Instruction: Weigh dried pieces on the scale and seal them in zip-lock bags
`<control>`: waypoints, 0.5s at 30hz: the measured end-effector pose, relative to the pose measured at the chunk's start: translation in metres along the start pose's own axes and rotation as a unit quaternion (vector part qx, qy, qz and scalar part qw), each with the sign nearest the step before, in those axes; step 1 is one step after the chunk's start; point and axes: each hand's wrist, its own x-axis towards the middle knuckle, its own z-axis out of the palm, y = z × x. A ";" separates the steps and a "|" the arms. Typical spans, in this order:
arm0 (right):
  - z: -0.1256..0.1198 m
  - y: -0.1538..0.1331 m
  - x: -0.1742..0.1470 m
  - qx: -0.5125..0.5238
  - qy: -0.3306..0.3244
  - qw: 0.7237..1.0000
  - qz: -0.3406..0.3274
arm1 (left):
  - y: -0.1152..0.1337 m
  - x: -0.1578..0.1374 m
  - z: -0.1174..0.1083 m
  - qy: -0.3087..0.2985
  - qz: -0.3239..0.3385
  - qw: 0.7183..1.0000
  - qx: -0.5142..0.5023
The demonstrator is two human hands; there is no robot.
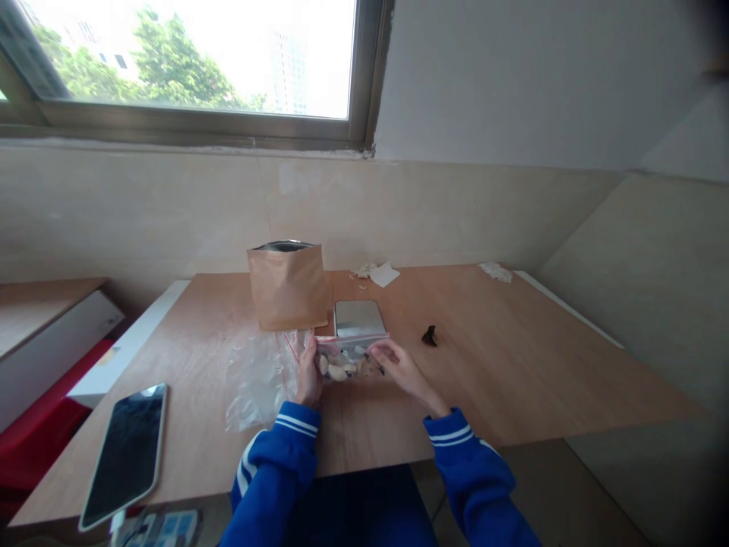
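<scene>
Two blue sleeves (293,437) with white stripes reach in from the bottom edge, over the near side of a wooden table (529,372). At the near left corner lies a phone (128,448), dark screen up, with a white plug (118,520) at its near end. Farther in, both hands are at a small clear bag (342,370), which is in front of the person, near the middle of the table. Pale, chunky pieces and some darker ones show through its plastic, below a red-lined top edge. The left hand (309,372) grips the bag's left end, thumb in front and fingers closed around the edge. The right hand (396,366) is at the bag's upper right, fingers bent and tips close together; whether they pinch the plastic, I cannot tell. Loose clear plastic (254,384) lies just left of the left hand. Right of the right hand, well apart, sits a dark scrap (430,336). Just beyond the bag is a flat silver square (358,317). Left of it stands a brown pouch (288,289), upright, its top open. Paper scraps (384,274) lie near the far edge. Behind are a beige wall (456,205) and a window (364,76), with green trees (176,61) outside.
</scene>
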 end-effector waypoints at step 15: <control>-0.147 0.013 0.105 -0.334 0.236 0.912 0.040 | 0.006 -0.001 -0.006 -0.035 -0.010 0.992 -0.124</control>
